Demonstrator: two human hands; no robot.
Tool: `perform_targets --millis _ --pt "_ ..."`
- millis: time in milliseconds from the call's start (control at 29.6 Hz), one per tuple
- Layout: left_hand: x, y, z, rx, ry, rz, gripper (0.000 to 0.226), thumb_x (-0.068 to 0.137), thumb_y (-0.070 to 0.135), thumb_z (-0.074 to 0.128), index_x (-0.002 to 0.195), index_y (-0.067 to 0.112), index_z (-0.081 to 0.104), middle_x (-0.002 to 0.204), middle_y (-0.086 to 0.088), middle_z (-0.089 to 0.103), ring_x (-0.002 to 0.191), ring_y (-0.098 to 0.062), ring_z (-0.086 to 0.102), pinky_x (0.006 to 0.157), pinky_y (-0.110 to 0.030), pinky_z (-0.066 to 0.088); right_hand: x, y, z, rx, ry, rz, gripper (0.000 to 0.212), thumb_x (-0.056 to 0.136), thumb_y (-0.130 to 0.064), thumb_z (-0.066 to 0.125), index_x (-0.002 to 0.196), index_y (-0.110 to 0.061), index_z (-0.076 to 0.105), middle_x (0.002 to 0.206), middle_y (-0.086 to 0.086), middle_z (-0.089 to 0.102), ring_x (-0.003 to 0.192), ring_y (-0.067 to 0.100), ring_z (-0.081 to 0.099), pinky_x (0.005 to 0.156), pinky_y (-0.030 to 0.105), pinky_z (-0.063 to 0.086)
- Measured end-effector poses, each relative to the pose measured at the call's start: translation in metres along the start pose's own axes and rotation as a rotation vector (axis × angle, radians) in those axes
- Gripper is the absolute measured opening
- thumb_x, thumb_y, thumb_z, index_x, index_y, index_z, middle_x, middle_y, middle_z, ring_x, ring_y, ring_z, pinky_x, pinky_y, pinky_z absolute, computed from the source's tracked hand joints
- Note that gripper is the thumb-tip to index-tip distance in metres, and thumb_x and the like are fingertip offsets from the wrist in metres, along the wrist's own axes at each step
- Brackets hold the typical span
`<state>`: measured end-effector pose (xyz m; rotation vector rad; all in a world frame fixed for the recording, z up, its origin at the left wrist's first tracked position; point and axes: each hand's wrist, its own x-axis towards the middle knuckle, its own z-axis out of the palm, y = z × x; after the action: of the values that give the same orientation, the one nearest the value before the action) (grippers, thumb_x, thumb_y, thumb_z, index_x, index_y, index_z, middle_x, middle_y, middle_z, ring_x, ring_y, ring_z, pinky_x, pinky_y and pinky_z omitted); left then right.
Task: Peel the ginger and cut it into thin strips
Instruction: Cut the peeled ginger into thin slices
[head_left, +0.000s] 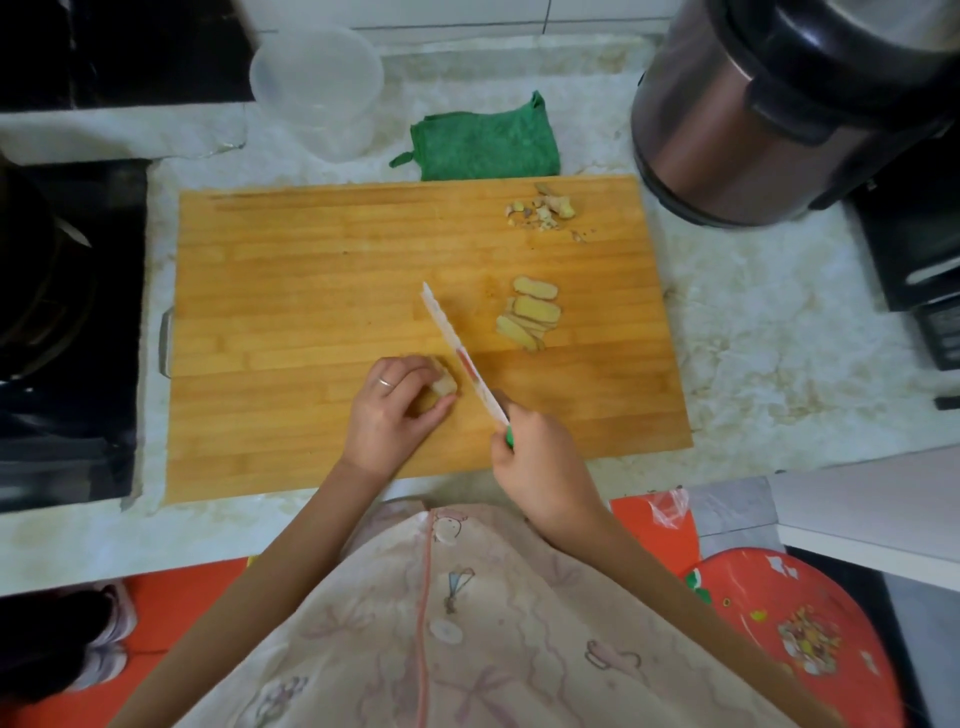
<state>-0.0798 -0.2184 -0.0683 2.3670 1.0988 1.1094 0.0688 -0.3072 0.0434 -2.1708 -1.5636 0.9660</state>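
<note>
A wooden cutting board (311, 291) lies on the marble counter. My left hand (392, 410) holds a peeled piece of ginger (444, 385) down on the board, fingers curled over it. My right hand (535, 457) grips the green handle of a white-bladed knife (460, 353), whose blade slants up and left just right of the ginger piece. Several cut ginger slices (530, 314) lie fanned out to the right of the blade. A small heap of ginger peelings (545, 210) sits near the board's far right corner.
A green cloth (483, 140) and a clear plastic container (317, 88) lie behind the board. A metallic cooker (753, 114) stands at the back right, with a dark appliance (914, 249) beside it. A black stove (67, 312) fills the left.
</note>
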Motion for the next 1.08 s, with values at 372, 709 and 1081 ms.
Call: perform_targets --millis 372,709,1081 --pt "0.005 0.028 -0.007 -0.409 -0.023 -0.633 0.022 0.08 0.014 0.073 0.098 0.019 0.061 0.11 -0.004 0.053 0.079 -0.001 0.057 0.076 -0.023 0.048 0.015 0.009 0.012 0.047 -0.133 0.109 0.018 0.095 -0.014 0.045 0.08 -0.006 0.051 0.061 0.001 0.043 0.052 0.016 0.038 0.045 0.028 0.022" --pt "0.014 0.036 -0.003 -0.585 0.026 -1.055 0.029 0.086 -0.003 0.063 0.102 0.022 0.059 0.121 -0.025 0.054 0.049 -0.008 0.061 0.053 -0.017 0.048 0.017 0.001 0.014 -0.008 -0.159 0.113 0.038 0.094 -0.012 0.045 0.061 -0.02 0.028 0.056 -0.002 0.036 0.05 0.013 0.033 0.049 0.032 0.021" --pt "0.016 0.043 -0.003 -0.682 0.094 -1.109 0.026 0.087 -0.002 0.063 0.095 0.022 0.057 0.104 -0.018 0.05 0.065 -0.011 0.05 0.052 -0.021 0.055 0.013 -0.003 0.016 -0.046 -0.159 0.053 0.031 0.094 -0.01 0.044 0.066 -0.019 0.032 0.057 -0.004 0.033 0.066 0.029 0.044 0.059 0.03 0.023"
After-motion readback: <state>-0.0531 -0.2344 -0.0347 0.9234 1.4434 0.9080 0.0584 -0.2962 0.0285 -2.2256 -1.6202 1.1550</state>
